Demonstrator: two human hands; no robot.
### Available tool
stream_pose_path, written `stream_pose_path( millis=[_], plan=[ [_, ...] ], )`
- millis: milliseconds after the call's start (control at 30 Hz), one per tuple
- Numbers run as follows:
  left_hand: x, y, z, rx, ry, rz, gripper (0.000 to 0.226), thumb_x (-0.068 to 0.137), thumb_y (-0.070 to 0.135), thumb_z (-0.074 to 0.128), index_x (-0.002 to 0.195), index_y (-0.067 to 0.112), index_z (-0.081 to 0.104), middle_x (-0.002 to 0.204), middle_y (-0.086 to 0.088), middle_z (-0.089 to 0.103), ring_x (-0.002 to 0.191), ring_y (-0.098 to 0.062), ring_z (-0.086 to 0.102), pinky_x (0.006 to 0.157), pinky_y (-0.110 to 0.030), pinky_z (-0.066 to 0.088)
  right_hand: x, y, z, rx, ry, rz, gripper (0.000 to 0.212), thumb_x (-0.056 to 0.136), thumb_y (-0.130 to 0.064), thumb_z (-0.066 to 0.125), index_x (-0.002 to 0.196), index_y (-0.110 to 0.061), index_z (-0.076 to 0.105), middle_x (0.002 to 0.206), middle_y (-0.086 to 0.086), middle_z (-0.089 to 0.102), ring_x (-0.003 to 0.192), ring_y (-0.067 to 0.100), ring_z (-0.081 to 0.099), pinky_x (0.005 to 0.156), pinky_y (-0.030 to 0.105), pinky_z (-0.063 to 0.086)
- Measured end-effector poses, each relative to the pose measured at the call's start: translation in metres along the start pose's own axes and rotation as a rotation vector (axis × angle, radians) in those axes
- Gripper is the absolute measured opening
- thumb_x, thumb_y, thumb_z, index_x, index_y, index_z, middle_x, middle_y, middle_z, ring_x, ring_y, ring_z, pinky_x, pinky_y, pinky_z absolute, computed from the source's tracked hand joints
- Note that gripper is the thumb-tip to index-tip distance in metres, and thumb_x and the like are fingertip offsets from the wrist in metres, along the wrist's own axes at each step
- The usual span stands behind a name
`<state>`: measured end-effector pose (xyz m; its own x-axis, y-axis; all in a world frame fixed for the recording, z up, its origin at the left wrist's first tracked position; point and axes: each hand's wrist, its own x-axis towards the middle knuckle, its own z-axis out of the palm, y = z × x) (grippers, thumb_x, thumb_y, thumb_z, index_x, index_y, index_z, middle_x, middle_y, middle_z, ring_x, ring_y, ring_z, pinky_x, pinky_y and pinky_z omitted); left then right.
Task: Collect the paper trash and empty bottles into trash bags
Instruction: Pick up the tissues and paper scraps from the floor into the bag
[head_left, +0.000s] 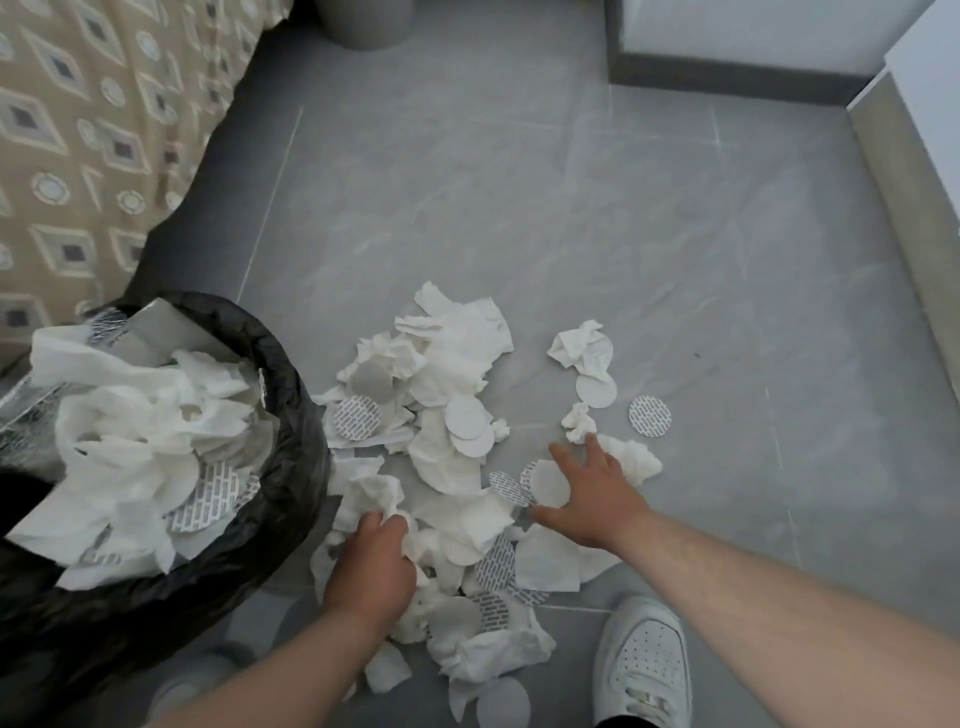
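Brimming black trash bag (291, 374) of crumpled paper (140, 415); left hand (371, 564) clutching tissue (374, 493), right hand (592, 499) splayed wide.

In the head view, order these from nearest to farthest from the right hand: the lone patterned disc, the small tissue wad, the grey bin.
1. The small tissue wad, just beyond the fingertips of the right hand.
2. The lone patterned disc, farther out to the right.
3. The grey bin, far ahead at the top edge.
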<state>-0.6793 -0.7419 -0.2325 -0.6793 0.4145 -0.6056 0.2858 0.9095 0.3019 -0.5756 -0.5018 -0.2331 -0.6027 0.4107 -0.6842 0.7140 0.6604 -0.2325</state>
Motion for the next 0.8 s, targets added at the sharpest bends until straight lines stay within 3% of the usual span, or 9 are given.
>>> stream_pose_path(
  millis=[133,233,333,467,600,800],
  plan=[
    [0.001,0.0,-0.008,-0.049,0.077,0.011,0.01,0.077,0.003,0.046,0.08,0.013,0.045,0.099,-0.001,0.048,0.085,-0.027,0.051,0.067,-0.035,0.043,-0.004,-0.012,0.017,-0.193,-0.073,-0.112,0.101,0.074,-0.056,0.068,0.152,-0.036,0.006,0.161,0.009,-0.013,0.147,0.035,0.005,0.113,0.048,0.031],
    [-0.001,0.003,-0.014,-0.115,0.11,0.052,0.009,0.075,0.001,0.046,0.079,0.008,0.046,0.092,0.0,0.045,0.08,-0.025,0.049,0.069,-0.038,0.046,-0.007,-0.014,0.028,-0.346,-0.028,-0.191,0.078,0.084,-0.021,0.065,0.147,-0.029,0.019,0.159,0.013,0.005,0.138,0.037,0.022,0.102,0.045,0.043],
    [-0.004,0.009,-0.022,-0.174,0.123,0.109,0.011,0.075,-0.001,0.046,0.082,0.006,0.05,0.09,0.001,0.044,0.08,-0.024,0.048,0.072,-0.04,0.047,-0.008,-0.009,0.028,-0.282,0.015,-0.217,0.056,0.086,-0.001,0.051,0.136,-0.023,0.037,0.145,0.01,0.028,0.126,0.033,0.035,0.097,0.038,0.044],
    [-0.007,0.023,-0.04,-0.238,0.134,0.199,0.018,0.076,0.0,0.048,0.09,0.007,0.056,0.097,0.0,0.049,0.088,-0.023,0.051,0.079,-0.039,0.048,-0.004,-0.005,0.011,-0.201,0.029,-0.203,0.038,0.089,-0.003,0.043,0.122,-0.019,0.054,0.125,0.006,0.047,0.116,0.029,0.047,0.093,0.034,0.041],
    [-0.014,0.042,-0.073,-0.18,0.097,0.279,0.023,0.079,0.004,0.047,0.099,0.01,0.057,0.104,0.001,0.051,0.096,-0.02,0.051,0.081,-0.03,0.044,-0.007,-0.015,-0.03,-0.101,0.046,-0.181,0.039,0.09,-0.007,0.042,0.121,-0.017,0.062,0.125,0.008,0.06,0.118,0.026,0.054,0.094,0.03,0.042],
    [-0.052,0.071,-0.154,-0.142,0.043,0.379,0.026,0.077,0.006,0.049,0.098,0.011,0.063,0.099,-0.004,0.063,0.086,-0.019,0.06,0.074,-0.03,0.053,-0.045,-0.059,-0.107,-0.118,0.11,-0.285,0.031,0.091,-0.009,0.045,0.115,-0.014,0.064,0.118,0.008,0.065,0.112,0.026,0.058,0.085,0.028,0.044]
  ],
)
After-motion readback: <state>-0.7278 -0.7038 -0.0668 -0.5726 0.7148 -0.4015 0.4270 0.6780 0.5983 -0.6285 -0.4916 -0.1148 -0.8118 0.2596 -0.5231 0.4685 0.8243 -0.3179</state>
